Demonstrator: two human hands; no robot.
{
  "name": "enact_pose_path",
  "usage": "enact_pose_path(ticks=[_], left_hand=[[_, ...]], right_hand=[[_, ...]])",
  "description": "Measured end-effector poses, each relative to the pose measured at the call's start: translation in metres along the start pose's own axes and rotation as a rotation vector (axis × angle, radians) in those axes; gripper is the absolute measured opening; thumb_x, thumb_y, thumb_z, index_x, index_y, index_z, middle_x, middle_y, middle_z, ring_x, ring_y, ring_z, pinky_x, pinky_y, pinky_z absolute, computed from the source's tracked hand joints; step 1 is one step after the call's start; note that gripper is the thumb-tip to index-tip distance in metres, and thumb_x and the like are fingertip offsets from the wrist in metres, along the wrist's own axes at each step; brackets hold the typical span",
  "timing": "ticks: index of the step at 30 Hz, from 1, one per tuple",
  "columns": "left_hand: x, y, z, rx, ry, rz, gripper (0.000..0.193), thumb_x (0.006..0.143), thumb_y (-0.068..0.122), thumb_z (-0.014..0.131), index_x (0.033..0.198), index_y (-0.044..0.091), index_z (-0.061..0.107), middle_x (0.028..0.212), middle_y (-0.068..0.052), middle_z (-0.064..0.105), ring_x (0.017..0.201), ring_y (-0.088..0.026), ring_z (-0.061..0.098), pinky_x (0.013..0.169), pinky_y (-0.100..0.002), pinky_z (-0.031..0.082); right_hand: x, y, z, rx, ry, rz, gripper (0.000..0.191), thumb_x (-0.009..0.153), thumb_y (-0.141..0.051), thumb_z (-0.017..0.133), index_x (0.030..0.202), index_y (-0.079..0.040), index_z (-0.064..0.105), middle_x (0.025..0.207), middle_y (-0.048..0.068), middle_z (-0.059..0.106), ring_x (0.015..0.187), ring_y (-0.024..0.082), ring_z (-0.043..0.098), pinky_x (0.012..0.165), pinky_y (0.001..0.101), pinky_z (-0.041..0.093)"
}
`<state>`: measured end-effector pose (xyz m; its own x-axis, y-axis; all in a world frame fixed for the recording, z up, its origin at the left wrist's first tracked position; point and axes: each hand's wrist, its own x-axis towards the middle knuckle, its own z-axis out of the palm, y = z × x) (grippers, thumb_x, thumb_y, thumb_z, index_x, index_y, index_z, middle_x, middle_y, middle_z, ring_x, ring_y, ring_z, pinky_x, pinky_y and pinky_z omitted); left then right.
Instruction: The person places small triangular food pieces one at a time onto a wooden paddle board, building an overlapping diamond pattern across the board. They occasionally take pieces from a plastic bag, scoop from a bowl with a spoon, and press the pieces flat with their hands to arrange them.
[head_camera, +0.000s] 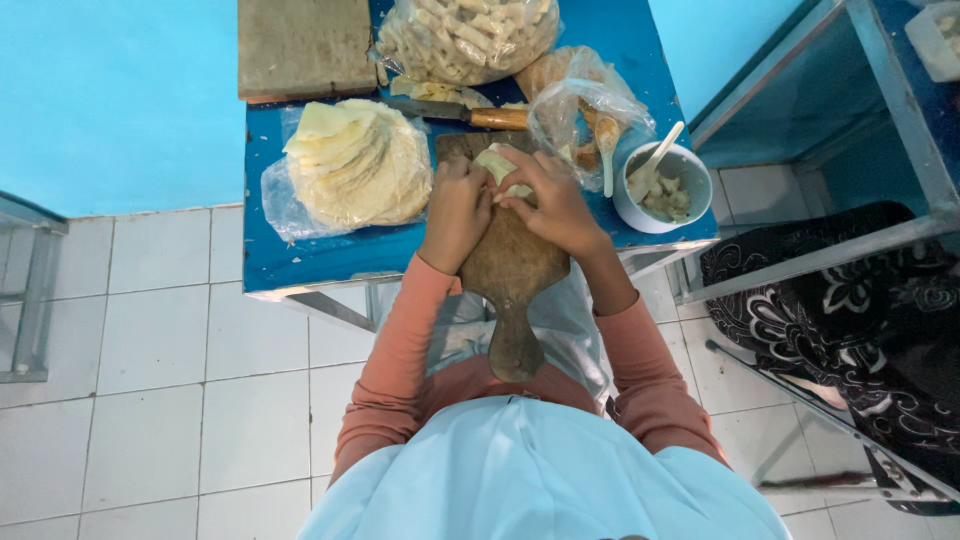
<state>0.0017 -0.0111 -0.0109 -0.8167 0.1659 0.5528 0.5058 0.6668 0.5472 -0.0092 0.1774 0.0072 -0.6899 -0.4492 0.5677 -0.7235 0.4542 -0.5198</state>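
My left hand (456, 208) and my right hand (551, 198) meet over a dark wooden paddle board (512, 268) on a small blue table (320, 260). Both pinch a pale folded dough wrapper (497, 166) between the fingers. The wrapper's lower part is hidden by my fingers. A stack of thin round wrappers (358, 160) lies on clear plastic just left of my left hand. To the right of my right hand stands a white bowl (666, 186) with pale filling and a white spoon (655, 150) in it.
A knife with a wooden handle (470, 115) lies behind the board. Bags of pale cut pieces (465, 35) and a wrinkled plastic bag (590, 110) sit at the back, beside a wooden block (305, 45). A metal frame (830, 110) and patterned cloth (860, 320) stand right.
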Motion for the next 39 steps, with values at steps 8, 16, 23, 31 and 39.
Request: enact_pose_path(ticks=[8,16,23,31,39], left_hand=[[0.002,-0.001,-0.010,-0.026,-0.079,-0.012,0.012,0.085,0.007,0.072,0.095,0.003,0.067,0.088,-0.014,0.066,0.094,-0.037,0.059,0.080,-0.050,0.046],[0.007,-0.002,-0.003,0.173,-0.030,0.018,0.008,0.084,0.007,0.072,0.092,0.008,0.070,0.097,-0.013,0.062,0.096,-0.036,0.057,0.079,-0.047,0.045],[0.009,-0.008,0.000,0.135,0.070,0.016,0.015,0.087,0.005,0.071,0.101,0.003,0.066,0.103,-0.015,0.060,0.097,-0.037,0.056,0.082,-0.047,0.045],[-0.005,0.003,-0.015,0.077,-0.019,0.023,0.024,0.079,0.016,0.079,0.100,0.009,0.069,0.105,-0.009,0.061,0.102,-0.035,0.055,0.085,-0.048,0.042],[-0.013,0.011,-0.021,0.063,-0.064,0.012,0.023,0.082,0.017,0.077,0.102,0.010,0.069,0.107,-0.008,0.061,0.104,-0.033,0.055,0.085,-0.046,0.040]], right_hand=[[0.003,0.001,0.004,-0.185,-0.032,0.049,0.068,0.090,-0.005,0.075,0.153,-0.015,0.053,0.102,0.005,0.069,0.101,0.029,0.057,0.093,0.0406,0.046],[0.003,0.003,0.008,-0.146,0.051,-0.031,0.062,0.089,-0.008,0.077,0.146,-0.010,0.053,0.102,-0.001,0.074,0.101,0.026,0.057,0.096,0.0443,0.041],[0.012,0.008,0.013,-0.318,0.013,-0.052,0.055,0.096,-0.007,0.075,0.148,-0.013,0.058,0.092,0.007,0.063,0.096,0.023,0.057,0.095,0.0435,0.040],[-0.009,0.005,0.003,-0.089,0.003,0.057,0.061,0.084,-0.005,0.076,0.141,-0.011,0.057,0.105,0.001,0.071,0.110,0.029,0.058,0.107,0.0478,0.035],[-0.008,0.005,0.005,-0.020,0.004,0.080,0.055,0.092,-0.004,0.075,0.143,-0.011,0.057,0.110,-0.003,0.077,0.113,0.027,0.059,0.104,0.0426,0.042]])
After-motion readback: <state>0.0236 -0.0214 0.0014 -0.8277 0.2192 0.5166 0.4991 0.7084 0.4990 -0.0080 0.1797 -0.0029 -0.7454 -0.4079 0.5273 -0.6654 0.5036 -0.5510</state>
